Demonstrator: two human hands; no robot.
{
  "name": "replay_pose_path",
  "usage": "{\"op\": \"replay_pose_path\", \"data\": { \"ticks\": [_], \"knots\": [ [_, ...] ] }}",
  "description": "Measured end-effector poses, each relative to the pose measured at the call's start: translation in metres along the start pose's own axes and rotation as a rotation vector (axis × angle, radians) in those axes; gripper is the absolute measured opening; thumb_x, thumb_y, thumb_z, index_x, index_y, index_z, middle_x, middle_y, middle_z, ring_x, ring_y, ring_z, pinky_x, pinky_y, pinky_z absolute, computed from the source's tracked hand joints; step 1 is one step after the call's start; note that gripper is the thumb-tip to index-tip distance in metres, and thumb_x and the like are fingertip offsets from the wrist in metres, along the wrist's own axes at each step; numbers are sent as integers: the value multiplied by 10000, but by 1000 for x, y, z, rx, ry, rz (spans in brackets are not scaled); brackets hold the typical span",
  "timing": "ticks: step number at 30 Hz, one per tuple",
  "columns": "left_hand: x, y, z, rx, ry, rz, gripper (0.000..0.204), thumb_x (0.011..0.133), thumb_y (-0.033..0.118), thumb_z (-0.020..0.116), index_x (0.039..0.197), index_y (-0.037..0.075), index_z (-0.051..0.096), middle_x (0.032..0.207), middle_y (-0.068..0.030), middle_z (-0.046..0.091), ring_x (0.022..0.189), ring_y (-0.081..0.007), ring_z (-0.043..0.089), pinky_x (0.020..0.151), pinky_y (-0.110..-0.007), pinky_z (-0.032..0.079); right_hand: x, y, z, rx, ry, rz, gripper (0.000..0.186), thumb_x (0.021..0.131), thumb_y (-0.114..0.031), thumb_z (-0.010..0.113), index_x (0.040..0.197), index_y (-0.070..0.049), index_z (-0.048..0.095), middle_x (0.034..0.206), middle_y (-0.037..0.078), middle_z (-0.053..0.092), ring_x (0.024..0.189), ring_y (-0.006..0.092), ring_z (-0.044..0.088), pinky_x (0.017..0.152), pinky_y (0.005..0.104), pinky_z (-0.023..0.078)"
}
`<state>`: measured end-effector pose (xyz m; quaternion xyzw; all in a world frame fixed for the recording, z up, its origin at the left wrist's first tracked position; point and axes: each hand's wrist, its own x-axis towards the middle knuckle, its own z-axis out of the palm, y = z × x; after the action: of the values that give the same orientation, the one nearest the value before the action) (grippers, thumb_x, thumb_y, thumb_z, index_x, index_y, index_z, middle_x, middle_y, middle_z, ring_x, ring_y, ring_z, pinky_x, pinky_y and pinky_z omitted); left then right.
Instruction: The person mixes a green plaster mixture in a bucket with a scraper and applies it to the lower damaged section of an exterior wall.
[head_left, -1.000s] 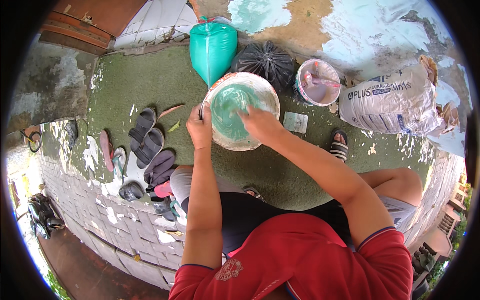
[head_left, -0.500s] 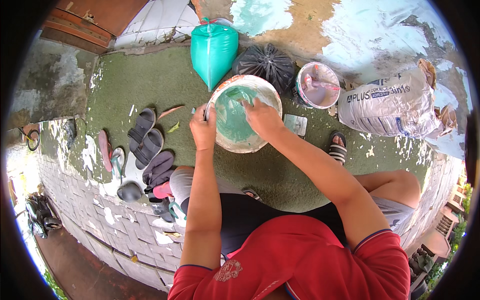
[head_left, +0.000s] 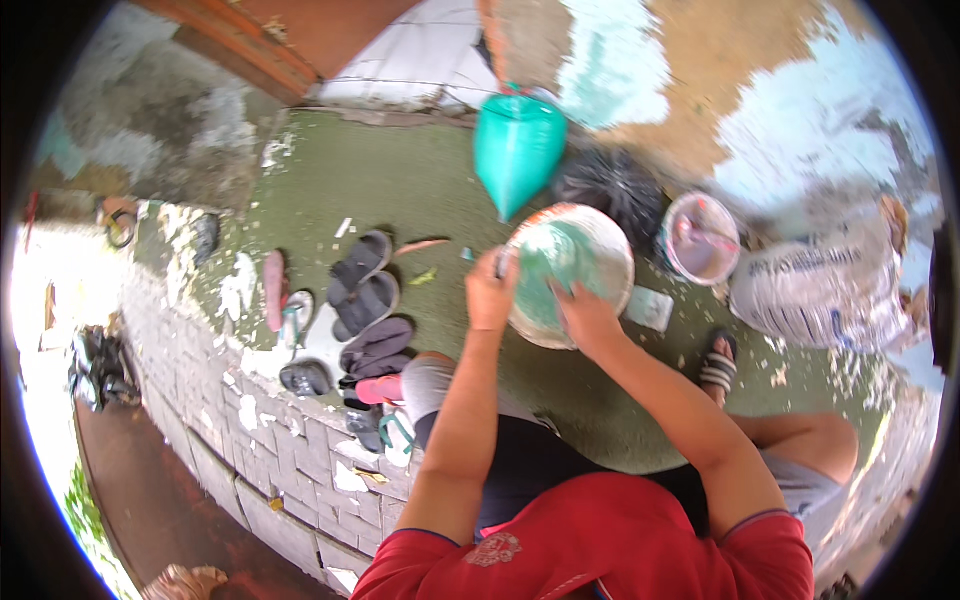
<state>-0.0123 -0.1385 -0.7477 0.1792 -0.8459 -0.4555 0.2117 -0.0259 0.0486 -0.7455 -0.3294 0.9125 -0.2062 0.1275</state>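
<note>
A round whitish tub (head_left: 622,290) with an orange-stained rim stands on the green floor in front of me. Wet green mixture (head_left: 556,258) covers its inside. My left hand (head_left: 489,292) is closed on the tub's left rim, where a small dark piece shows by the fingers. Over the mixture, toward the tub's near right side, my right hand (head_left: 590,318) is curled with its fingers pointing in; blur hides what they hold.
Behind the tub sit a teal bag (head_left: 520,145) and a black plastic bag (head_left: 612,195). A pail (head_left: 700,238) and a large paper sack (head_left: 820,285) stand to the right. Sandals (head_left: 365,290) lie to the left. My sandaled foot (head_left: 718,365) is near the tub.
My view has swung left, so the whole scene sits farther right and lower. Within the tub, my right hand has shifted toward me; my left hand keeps to the rim.
</note>
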Motion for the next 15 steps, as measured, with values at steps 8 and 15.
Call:
{"op": "replay_pose_path", "data": {
  "ticks": [8, 15],
  "knots": [
    [-2, 0, -8, -15, 6, -30, 218, 856, 193, 657, 942, -6, 637, 821, -179, 658, 721, -286, 660, 661, -345, 509, 14, 17, -16, -80, 82, 42, 409, 835, -148, 564, 1238, -79, 541, 900, 180, 565, 724, 347, 627, 638, 450, 523],
    [4, 9, -7, -64, 9, -70, 207, 855, 204, 650, 903, 3, 633, 781, -181, 652, 697, -310, 656, 641, -366, 507, -16, 23, -10, -48, -12, -60, 355, 857, -167, 552, 1197, -65, 567, 901, 196, 583, 735, 358, 634, 651, 453, 527]
  ]
}}
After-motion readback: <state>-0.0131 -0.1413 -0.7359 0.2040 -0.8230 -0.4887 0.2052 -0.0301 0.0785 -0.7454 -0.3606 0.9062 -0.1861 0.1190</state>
